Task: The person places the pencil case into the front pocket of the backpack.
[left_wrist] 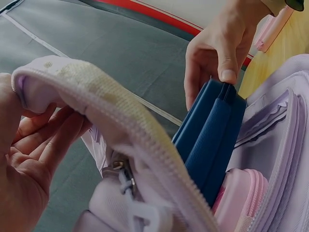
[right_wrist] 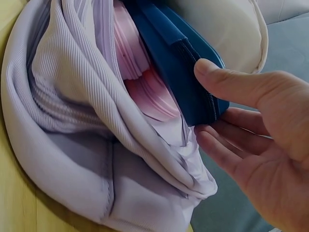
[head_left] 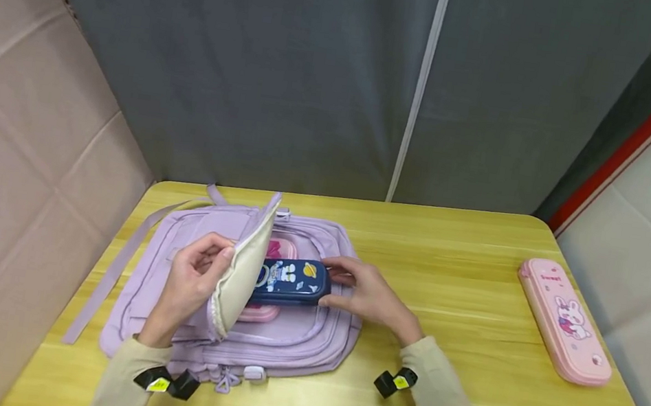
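Note:
A lilac backpack lies on the table with one zipped pocket open. My left hand pinches the edge of the pocket's flap and holds it raised, its cream lining showing. By one end, my right hand grips a dark blue pencil case with an astronaut print. Its other end reaches behind the flap in the head view. Under it, inside the pocket, sits pink case, partly hidden. In the right wrist view, thumb and fingers stand on opposite sides of the blue case's zipped end.
A pink pencil case with a rabbit print lies at the table's right side. A strap trails off the backpack's left side. Behind the yellow wooden table hangs a grey curtain.

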Available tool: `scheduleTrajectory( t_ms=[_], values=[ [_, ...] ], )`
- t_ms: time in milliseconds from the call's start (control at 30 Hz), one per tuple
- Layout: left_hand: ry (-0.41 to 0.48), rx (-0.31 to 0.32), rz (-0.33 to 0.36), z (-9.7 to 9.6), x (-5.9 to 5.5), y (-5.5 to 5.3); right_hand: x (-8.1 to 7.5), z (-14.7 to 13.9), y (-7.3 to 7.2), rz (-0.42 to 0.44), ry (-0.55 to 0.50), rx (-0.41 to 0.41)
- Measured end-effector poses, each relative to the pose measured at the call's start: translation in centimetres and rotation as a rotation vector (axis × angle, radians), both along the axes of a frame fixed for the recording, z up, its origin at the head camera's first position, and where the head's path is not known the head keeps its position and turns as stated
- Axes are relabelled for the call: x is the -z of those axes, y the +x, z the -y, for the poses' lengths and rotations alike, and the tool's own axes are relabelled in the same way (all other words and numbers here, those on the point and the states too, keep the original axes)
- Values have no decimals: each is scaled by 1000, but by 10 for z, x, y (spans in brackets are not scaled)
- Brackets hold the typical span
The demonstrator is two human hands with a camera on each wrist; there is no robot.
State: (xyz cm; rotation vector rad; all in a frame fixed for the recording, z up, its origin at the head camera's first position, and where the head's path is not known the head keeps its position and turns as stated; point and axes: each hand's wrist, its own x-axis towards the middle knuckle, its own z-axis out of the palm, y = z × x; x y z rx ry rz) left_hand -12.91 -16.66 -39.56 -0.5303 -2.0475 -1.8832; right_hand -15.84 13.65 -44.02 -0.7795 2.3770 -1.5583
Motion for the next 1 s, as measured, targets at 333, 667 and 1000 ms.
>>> scheduleTrajectory(
  t_ms=[333,667,1000],
  values=[
    [-11,50,-15,-2,-1,-1,4,13,0,-58,-35,23],
    [31,45,-9,-3,1,0,9,34,2,-30,-133,74],
    [35,49,-3,-6,1,-1,22,45,7,-34,-233,117]
  ],
)
